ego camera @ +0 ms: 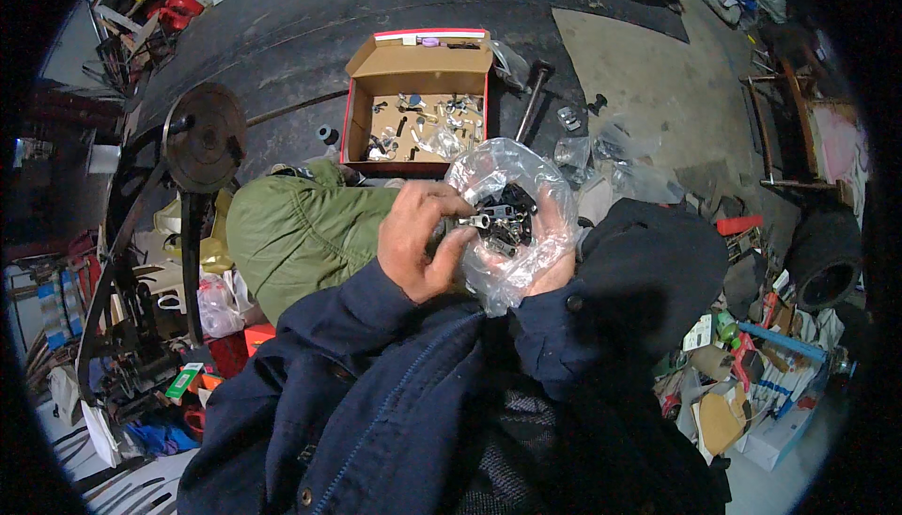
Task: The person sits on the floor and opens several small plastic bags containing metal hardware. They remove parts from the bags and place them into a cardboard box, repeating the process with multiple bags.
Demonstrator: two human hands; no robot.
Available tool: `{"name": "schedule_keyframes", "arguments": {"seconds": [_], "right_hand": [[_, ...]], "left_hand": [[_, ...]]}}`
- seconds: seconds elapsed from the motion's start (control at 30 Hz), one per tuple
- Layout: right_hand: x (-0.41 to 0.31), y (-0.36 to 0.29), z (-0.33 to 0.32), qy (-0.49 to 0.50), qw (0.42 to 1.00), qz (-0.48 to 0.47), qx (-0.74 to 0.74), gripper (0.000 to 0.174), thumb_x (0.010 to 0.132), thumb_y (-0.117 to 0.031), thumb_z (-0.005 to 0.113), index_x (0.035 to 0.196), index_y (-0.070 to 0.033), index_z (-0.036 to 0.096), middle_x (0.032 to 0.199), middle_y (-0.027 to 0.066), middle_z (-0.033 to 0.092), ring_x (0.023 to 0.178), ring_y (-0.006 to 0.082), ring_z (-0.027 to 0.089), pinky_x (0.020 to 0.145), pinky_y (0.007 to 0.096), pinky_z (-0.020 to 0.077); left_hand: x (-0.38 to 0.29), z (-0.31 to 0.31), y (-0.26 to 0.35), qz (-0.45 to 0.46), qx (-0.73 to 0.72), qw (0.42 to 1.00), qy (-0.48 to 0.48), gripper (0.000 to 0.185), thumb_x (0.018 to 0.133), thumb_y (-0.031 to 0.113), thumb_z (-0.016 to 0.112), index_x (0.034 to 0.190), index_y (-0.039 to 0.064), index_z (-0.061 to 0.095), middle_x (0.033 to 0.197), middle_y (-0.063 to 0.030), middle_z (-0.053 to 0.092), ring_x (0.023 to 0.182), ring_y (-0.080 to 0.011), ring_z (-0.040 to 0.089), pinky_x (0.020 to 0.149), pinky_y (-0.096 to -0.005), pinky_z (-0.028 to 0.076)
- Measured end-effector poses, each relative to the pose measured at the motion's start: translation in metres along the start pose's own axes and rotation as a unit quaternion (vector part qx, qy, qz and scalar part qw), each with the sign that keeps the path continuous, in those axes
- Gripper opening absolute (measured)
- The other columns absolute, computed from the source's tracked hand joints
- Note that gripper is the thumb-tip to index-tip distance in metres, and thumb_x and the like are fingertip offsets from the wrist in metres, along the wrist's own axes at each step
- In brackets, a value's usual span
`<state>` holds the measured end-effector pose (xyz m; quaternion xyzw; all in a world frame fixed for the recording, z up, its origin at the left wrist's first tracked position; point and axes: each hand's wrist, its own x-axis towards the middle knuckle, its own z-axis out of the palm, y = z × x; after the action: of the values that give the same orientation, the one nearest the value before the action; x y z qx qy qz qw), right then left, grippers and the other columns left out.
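My right hand (557, 254) cups a clear plastic bag (493, 162) from its right side and keeps it above my lap, mouth upward. Inside the bag is a heap of small black and silver hardware pieces (511, 212). My left hand (426, 243) is at the bag's left rim, pinching a small silver metal piece (476, 221) between thumb and forefinger. What kind of fitting it is cannot be made out. Beyond the bag stands an open cardboard box (417, 83) with small metal and plastic parts (416, 124) scattered over its bottom.
A long-handled metal tool (533, 103) is right of the box. Several plastic bags (620, 148) lie on the floor beyond my right knee. At left rises a metal stand with a round disc (206, 138). Cluttered tools and boxes (747, 374) line the right side.
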<state>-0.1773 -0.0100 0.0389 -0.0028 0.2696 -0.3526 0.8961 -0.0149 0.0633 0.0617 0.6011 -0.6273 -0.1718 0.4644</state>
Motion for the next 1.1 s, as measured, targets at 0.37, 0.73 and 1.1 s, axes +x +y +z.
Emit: {"name": "schedule_keyframes", "arguments": {"seconds": [0.37,0.73,1.1], "right_hand": [[0.001,0.003,0.006,0.008,0.995,0.021,0.096,0.054,0.099,-0.037,0.056,0.138,-0.001,0.048,0.137,0.02,0.054,0.128,0.0393,0.05,0.108,0.061,0.0394],[0.0,-0.006,0.006,-0.101,0.959,0.124,0.233,0.06,0.102,-0.037,0.046,0.145,0.004,0.037,0.144,0.0315,0.042,0.134,0.0492,0.041,0.112,0.0654,0.0324],[-0.001,-0.007,0.011,-0.041,0.978,0.085,0.188,0.054,0.102,-0.036,0.048,0.141,0.001,0.042,0.141,0.0276,0.047,0.13,0.0453,0.047,0.109,0.0658,0.0376]], "left_hand": [[-0.01,0.005,-0.009,-0.241,-0.388,0.889,0.041,0.018,0.098,0.014,0.058,0.113,0.004,0.055,0.104,-0.0017,0.058,0.092,-0.0091,0.055,0.084,-0.0264,0.046],[-0.016,0.011,-0.029,-0.324,-0.692,0.636,0.108,0.021,0.102,0.023,0.052,0.116,0.007,0.053,0.114,-0.0167,0.064,0.101,-0.027,0.066,0.088,-0.0433,0.056],[-0.02,0.011,-0.037,-0.29,-0.747,0.594,0.065,0.025,0.102,0.021,0.052,0.121,0.006,0.056,0.13,-0.0192,0.06,0.117,-0.0325,0.059,0.101,-0.0531,0.048]]}}
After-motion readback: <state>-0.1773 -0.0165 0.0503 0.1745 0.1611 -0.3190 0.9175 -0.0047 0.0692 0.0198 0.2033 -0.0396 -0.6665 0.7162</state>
